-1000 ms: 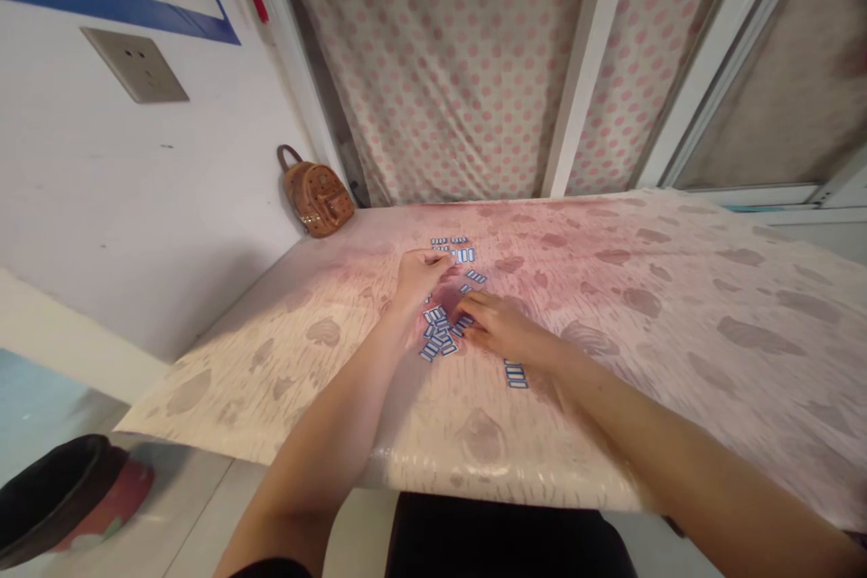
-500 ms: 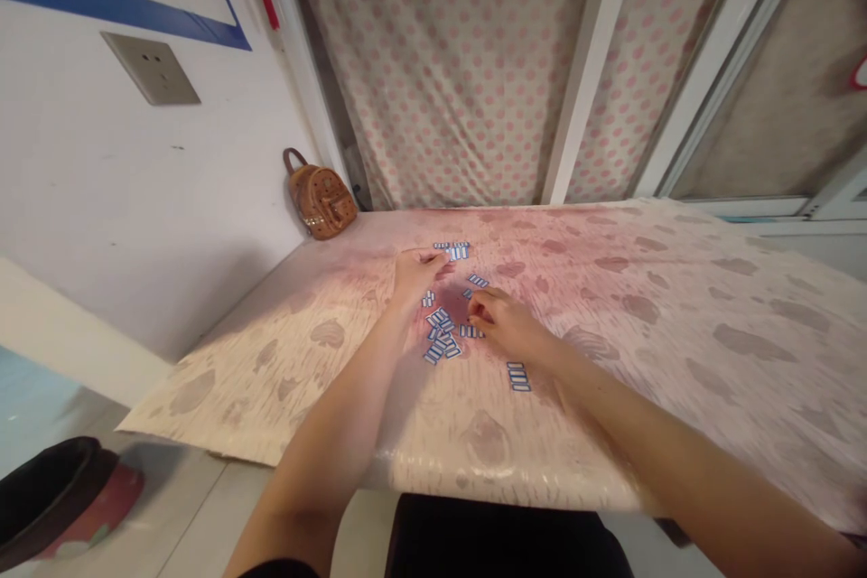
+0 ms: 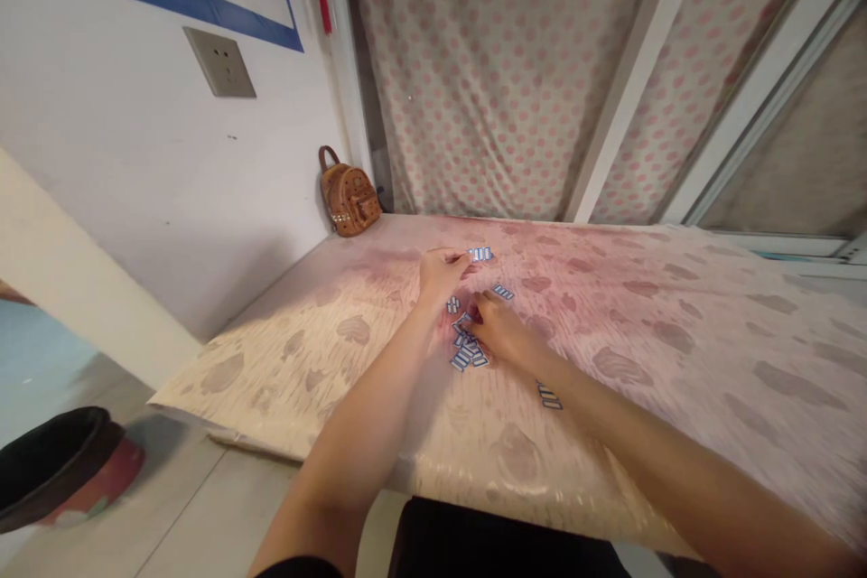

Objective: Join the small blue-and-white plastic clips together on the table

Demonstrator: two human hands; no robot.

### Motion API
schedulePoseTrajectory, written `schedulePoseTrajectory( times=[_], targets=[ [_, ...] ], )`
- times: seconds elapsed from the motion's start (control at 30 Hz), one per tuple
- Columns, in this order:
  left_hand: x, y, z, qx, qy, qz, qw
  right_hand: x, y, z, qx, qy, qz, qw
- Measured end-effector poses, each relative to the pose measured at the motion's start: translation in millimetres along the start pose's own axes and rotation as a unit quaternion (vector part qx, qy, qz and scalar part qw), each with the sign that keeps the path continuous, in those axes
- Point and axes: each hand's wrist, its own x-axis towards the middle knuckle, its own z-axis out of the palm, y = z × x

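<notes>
In the head view, my left hand (image 3: pixel 443 275) is closed in a pinch at the edge of a small white card piece with blue stripes (image 3: pixel 481 254), beyond the loose heap. My right hand (image 3: pixel 502 327) reaches in from the right with its fingers curled down at the heap of similar striped pieces (image 3: pixel 469 352). What its fingertips hold, if anything, is hidden. A small striped piece (image 3: pixel 453 304) lies between my hands, and another (image 3: pixel 503 292) lies just beyond my right hand. My right forearm partly covers one more striped piece (image 3: pixel 550 396).
A patterned cloth (image 3: pixel 629 366) covers the table. A small brown backpack (image 3: pixel 352 199) stands in its far left corner by the wall. Dotted curtains (image 3: pixel 488 81) hang behind the table. A dark-rimmed bin or pot (image 3: pixel 81 470) stands on the floor at left.
The view has shifted, moving the scene rightward. My right hand has moved left over the table, closer to my left hand and onto the heap. My left hand stays at its striped piece.
</notes>
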Motion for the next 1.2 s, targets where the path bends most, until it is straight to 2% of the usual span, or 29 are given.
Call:
schedulePoseTrajectory(
  times=[0.1, 0.2, 0.3, 0.4, 0.5, 0.6, 0.73, 0.83, 0.97, 1.07, 1.13, 1.2],
  targets=[
    [-1.9, 1.6, -0.4, 0.001, 0.003, 0.000, 1.000, -4.6, 2.5, -14.0, 0.043, 0.037, -0.015, 0.998],
    [-5.0, 3.0, -0.3, -0.010, -0.013, 0.012, 1.000, -5.2, 18.8, -35.6, 0.124, 0.101, 0.022, 0.987],
    [-10.6, 3.0, 3.4, -0.015, -0.044, 0.024, 0.999, -5.5, 48.3, -53.4, 0.222, 0.161, 0.063, 0.960],
    [-18.8, 0.0, 12.4, -0.011, -0.079, 0.026, 0.996, -9.3, 73.8, -58.8, 0.339, 0.205, 0.105, 0.912],
    [-27.3, -5.5, 24.7, -0.001, -0.125, 0.027, 0.992, -14.6, 80.7, -56.9, 0.423, 0.213, 0.097, 0.876],
    [-34.0, -10.5, 36.0, 0.007, -0.170, 0.043, 0.984, -18.4, 73.4, -57.4, 0.434, 0.199, 0.057, 0.877],
    [-39.6, -13.2, 43.8, 0.015, -0.202, 0.070, 0.977, -20.9, 63.4, -59.8, 0.462, 0.184, 0.042, 0.867],
    [-41.1, -14.2, 44.6, 0.010, -0.190, 0.074, 0.979, -21.8, 60.7, -58.3, 0.491, 0.179, 0.042, 0.851],
    [-39.4, -15.7, 43.1, 0.021, -0.132, 0.088, 0.987, -21.2, 59.6, -55.5, 0.507, 0.165, 0.040, 0.845],
    [-37.3, -14.9, 41.2, 0.027, -0.091, 0.099, 0.991, -19.5, 60.3, -55.7, 0.500, 0.197, 0.019, 0.843],
    [-36.3, -13.3, 39.9, 0.032, -0.075, 0.102, 0.991, -18.8, 61.2, -56.9, 0.477, 0.225, -0.001, 0.850],
    [-35.8, -11.6, 39.1, 0.041, -0.072, 0.107, 0.991, -19.2, 62.1, -58.2, 0.438, 0.229, -0.006, 0.869]
  ],
)
